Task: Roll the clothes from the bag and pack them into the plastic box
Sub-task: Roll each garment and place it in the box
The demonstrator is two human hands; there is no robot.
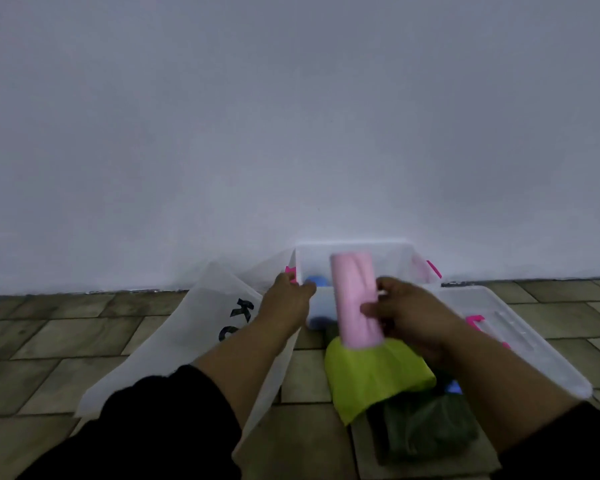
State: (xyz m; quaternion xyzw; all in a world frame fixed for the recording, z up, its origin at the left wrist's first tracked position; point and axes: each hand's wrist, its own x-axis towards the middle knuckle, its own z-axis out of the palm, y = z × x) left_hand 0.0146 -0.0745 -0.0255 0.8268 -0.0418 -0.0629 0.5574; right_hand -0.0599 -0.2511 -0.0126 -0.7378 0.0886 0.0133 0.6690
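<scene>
Plain pale wall (291,116) above a brown tiled floor (49,341), dark seam along their meeting line.

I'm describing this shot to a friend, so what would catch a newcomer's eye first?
The pink roll of cloth, held by the right hand over the plastic box by the wall, stands out most. Just below it a lime-green cloth lies on the tiled floor, partly over a dark green cloth. To the left lies a white bag with black letters, and the left hand holds the box's left rim.
</scene>
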